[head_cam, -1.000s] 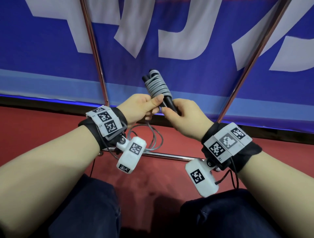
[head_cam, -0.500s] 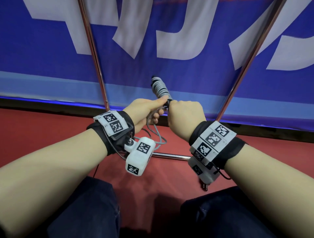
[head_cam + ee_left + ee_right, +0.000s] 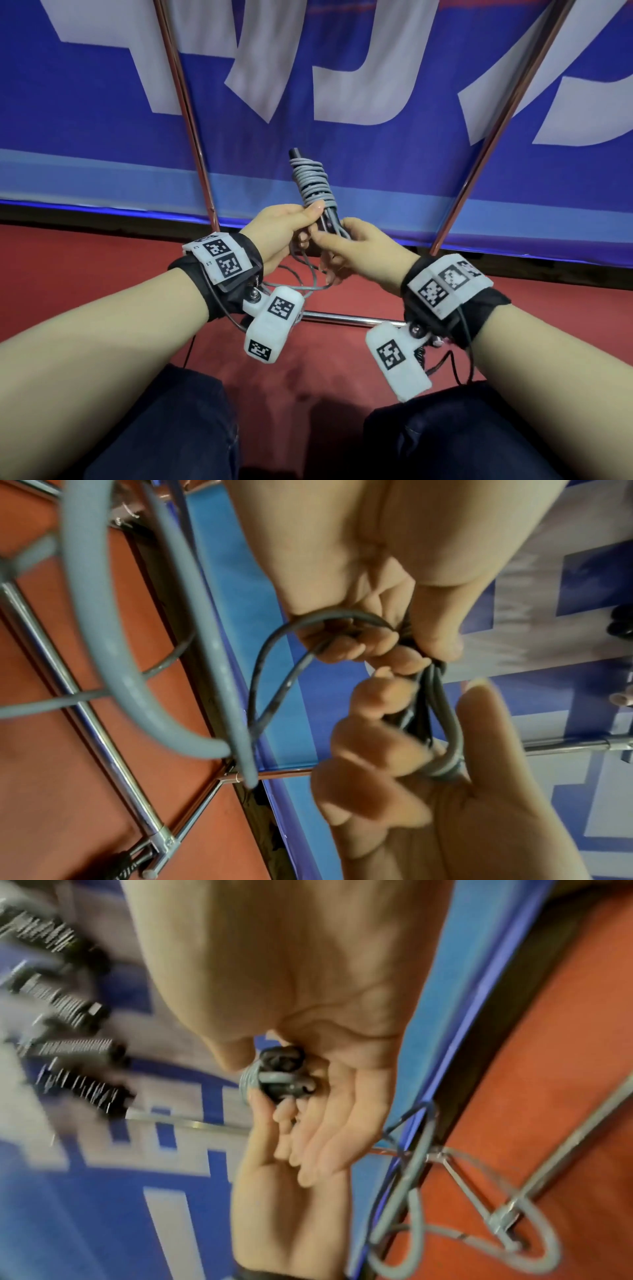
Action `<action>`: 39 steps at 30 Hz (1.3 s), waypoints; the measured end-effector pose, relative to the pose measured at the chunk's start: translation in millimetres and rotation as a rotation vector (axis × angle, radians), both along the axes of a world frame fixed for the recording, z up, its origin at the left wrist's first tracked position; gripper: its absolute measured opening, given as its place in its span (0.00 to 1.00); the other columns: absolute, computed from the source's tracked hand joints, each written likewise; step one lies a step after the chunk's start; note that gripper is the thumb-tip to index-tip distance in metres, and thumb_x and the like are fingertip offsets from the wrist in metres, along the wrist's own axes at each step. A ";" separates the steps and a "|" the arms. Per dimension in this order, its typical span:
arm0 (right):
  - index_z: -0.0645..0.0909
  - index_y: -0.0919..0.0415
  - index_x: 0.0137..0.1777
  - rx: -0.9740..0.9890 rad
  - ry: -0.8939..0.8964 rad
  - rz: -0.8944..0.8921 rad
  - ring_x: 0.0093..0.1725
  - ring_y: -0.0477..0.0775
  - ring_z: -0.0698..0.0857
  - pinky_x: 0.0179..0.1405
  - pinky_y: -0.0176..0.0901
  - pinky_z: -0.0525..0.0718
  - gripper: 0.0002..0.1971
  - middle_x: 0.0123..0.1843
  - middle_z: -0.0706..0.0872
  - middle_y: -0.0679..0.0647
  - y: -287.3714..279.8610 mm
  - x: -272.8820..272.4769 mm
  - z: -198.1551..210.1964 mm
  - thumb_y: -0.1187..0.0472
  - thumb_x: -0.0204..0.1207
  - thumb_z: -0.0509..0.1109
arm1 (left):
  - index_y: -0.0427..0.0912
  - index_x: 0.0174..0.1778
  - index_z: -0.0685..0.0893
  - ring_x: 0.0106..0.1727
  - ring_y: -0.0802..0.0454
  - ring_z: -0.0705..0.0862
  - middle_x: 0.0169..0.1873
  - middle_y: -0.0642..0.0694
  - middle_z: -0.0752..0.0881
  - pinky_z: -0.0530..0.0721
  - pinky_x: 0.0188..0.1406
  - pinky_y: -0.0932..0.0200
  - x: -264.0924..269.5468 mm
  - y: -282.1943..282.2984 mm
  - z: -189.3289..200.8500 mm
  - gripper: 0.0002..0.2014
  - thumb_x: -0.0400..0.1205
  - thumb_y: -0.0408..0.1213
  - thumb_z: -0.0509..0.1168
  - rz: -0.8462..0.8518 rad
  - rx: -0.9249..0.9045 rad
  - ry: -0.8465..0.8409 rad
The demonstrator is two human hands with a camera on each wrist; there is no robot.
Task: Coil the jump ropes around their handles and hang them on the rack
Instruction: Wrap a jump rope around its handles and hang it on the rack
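Between both hands the handles stand upright; left hand grips them, right hand pinches loose rope below.

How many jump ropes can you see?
5. One jump rope held by left hand and right hand; four blurry coiled ropes hanging in the right wrist view: first, second, third, fourth. More may be hidden.
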State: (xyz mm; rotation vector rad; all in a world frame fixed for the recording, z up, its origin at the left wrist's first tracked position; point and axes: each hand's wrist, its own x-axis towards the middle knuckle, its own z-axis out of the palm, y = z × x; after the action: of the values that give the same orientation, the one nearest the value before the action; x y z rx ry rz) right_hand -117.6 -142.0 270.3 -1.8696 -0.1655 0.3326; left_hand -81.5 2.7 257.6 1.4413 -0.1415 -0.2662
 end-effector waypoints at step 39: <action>0.67 0.61 0.51 -0.897 -0.580 -0.164 0.46 0.67 0.79 0.41 0.48 0.65 0.10 0.48 0.79 0.61 -2.5 11.1 -3.0 0.56 0.89 0.49 | 0.39 0.43 0.82 0.24 0.57 0.68 0.29 0.48 0.74 0.77 0.22 0.62 -2.4 -5.8 15.5 0.11 0.82 0.44 0.66 -0.065 0.092 0.175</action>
State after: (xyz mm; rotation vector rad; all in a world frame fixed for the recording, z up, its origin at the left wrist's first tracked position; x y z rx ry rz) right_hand -106.5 -144.5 267.3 -2.8139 -0.2801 -0.3275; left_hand -83.9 -3.1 273.1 1.4985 -0.0339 -0.4558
